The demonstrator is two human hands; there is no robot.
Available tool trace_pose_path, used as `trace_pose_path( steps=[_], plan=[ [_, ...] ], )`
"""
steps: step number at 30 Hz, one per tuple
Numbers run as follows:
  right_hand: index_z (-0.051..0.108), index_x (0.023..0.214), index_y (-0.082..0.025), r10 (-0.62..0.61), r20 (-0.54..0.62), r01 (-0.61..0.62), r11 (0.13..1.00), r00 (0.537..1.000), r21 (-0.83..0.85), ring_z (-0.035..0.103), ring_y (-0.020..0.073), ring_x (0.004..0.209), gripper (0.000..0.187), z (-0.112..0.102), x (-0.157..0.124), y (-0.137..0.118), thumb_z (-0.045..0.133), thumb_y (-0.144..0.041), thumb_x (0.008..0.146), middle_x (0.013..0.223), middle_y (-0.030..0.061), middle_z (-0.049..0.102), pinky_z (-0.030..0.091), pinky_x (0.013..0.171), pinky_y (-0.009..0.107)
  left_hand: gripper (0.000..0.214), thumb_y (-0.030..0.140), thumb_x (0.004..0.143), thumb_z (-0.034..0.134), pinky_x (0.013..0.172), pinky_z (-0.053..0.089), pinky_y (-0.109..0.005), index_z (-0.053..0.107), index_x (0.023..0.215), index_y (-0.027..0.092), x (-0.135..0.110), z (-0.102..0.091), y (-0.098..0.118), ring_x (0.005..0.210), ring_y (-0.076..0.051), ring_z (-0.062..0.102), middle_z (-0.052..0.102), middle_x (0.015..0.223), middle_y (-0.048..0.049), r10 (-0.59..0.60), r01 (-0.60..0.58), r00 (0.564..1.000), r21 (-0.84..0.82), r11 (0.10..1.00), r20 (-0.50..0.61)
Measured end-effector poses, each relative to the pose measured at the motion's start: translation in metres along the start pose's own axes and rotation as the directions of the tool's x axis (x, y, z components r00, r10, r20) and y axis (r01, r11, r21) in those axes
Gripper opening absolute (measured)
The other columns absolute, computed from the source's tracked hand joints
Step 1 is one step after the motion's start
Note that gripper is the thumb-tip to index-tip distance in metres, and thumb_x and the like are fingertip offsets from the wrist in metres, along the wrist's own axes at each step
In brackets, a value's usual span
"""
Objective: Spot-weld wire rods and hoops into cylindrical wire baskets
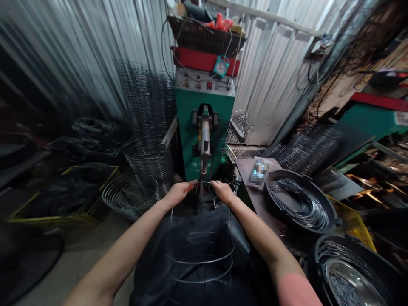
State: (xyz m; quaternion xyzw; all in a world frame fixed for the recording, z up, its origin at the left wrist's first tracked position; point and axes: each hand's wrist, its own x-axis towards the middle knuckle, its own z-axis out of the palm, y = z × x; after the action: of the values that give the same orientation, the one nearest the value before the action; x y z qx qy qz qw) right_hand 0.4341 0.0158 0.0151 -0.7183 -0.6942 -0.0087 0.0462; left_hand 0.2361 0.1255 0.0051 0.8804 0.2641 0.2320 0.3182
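Note:
A wire frame of thin metal rings (204, 262) joined by long upright wires lies over my lap on a dark apron (149, 259). Its far end reaches the electrodes of a green spot welder (206, 127). My left hand (180, 192) pinches the frame's far ring from the left, just beside the electrode. On the other side my right hand (222, 190) pinches the same ring, its fingers closed. Between the hands the ring's wire passes at the electrode tip (203, 168). Whether tip and wire touch, I cannot tell.
Black trays of wire rings (299, 202) stand at right by a table (245, 170) holding a small packet. On the left are stacked wire baskets (132, 197) and a yellow crate (57, 219). A teal clock (221, 66) hangs on the welder.

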Motion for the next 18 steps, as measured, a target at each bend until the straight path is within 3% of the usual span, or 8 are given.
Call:
trace_pose_path(
  steps=[4, 12, 18],
  plan=[
    [0.052, 0.114, -0.022, 0.015, -0.001, -0.015, 0.999, 1.0, 0.034, 0.06, 0.0174, 0.086, 0.03, 0.002, 0.001, 0.001, 0.032, -0.02, 0.091, 0.096, 0.0076, 0.061, 0.039, 0.065, 0.023, 0.032, 0.026, 0.079, 0.048, 0.077, 0.041, -0.029, 0.065, 0.106, 0.023, 0.007, 0.001, -0.004, 0.076, -0.02, 0.059, 0.067, 0.08, -0.0068, -0.019, 0.019, 1.0, 0.062, 0.998, 0.001],
    [0.051, 0.116, -0.021, -0.004, 0.008, 0.003, 1.0, 1.0, 0.022, 0.06, 0.0178, 0.081, 0.032, 0.003, 0.007, 0.003, 0.032, -0.019, 0.091, 0.098, 0.0086, 0.061, 0.038, 0.064, 0.023, 0.039, 0.017, 0.077, 0.045, 0.067, 0.039, -0.027, 0.06, 0.112, 0.024, 0.013, 0.0, 0.0, 0.072, -0.02, 0.057, 0.061, 0.081, -0.0081, -0.032, 0.021, 0.998, 0.179, 0.984, 0.057],
    [0.054, 0.107, -0.022, -0.001, -0.076, 0.014, 0.986, 0.997, 0.166, 0.058, 0.0144, 0.079, 0.026, 0.009, 0.024, 0.015, 0.035, -0.017, 0.089, 0.091, 0.0048, 0.062, 0.037, 0.065, 0.02, 0.025, 0.023, 0.078, 0.047, 0.065, 0.038, -0.025, 0.064, 0.096, 0.027, 0.032, -0.004, -0.006, 0.072, -0.019, 0.058, 0.062, 0.072, -0.0038, -0.02, 0.012, 0.999, 0.166, 0.986, 0.048]
  ],
)
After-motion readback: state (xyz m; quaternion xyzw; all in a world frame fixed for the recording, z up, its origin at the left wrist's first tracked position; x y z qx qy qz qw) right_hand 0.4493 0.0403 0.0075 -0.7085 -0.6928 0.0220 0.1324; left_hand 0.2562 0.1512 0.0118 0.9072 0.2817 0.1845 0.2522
